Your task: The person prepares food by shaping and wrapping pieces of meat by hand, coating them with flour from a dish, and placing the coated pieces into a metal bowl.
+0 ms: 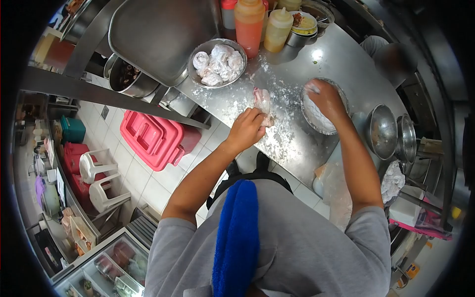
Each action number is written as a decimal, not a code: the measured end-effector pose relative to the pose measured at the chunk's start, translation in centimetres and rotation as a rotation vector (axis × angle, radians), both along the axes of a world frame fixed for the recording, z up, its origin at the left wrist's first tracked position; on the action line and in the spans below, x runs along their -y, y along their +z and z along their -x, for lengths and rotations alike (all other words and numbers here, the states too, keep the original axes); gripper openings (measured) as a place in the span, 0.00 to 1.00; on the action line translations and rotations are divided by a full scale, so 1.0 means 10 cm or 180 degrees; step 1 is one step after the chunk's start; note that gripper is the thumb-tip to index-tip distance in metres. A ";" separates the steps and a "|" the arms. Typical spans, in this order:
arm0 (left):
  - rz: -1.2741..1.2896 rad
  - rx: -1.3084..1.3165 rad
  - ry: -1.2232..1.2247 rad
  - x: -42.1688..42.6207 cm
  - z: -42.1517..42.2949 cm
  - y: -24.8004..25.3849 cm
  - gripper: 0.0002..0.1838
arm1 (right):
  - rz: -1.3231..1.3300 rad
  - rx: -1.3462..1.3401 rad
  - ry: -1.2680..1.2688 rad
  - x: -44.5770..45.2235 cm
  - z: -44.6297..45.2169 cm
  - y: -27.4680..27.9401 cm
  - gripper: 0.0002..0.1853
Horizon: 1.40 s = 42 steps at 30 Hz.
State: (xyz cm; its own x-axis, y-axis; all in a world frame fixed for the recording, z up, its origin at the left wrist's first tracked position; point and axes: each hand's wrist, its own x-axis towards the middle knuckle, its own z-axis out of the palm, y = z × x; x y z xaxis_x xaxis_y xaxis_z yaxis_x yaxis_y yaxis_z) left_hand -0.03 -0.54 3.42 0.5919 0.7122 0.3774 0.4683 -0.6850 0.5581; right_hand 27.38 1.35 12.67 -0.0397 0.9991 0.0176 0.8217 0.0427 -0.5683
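On the steel worktable, my left hand (246, 129) is closed on the near end of a strip of raw meat (262, 99), pale pink and dusted with flour. Loose flour (279, 131) is scattered around it. My right hand (325, 100) is over a metal bowl of flour (316, 116), its fingers bunched together, with white powder showing at the fingertips. Beyond my left hand stands a metal bowl (193, 74) of several floured meat pieces (220, 64).
Sauce bottles (249, 29) and small dishes (303, 24) line the far edge, beside a large metal tray (163, 34). Steel bowls (382, 131) sit at right. A pink lidded tub (153, 138) is on the floor at left. Another person (393, 59) is across the table.
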 end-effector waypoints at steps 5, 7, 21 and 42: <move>-0.0041 -0.0009 -0.0040 -0.02 -0.01 -0.02 0.17 | -0.0123 -0.0402 0.0537 -0.38 0.71 -0.34 0.06; -0.0055 0.0008 -0.0052 -0.03 -0.02 0.01 0.17 | 0.0023 -0.0185 0.0618 -0.45 0.83 -0.71 0.07; 0.0460 -0.0099 -0.0217 -0.24 -0.03 0.06 0.16 | -0.0561 0.0101 0.0840 0.62 0.83 -0.61 0.25; -0.0702 -0.0480 -0.0390 -0.24 0.05 0.07 0.25 | -0.0247 -0.0956 0.0330 0.23 0.83 -0.83 0.20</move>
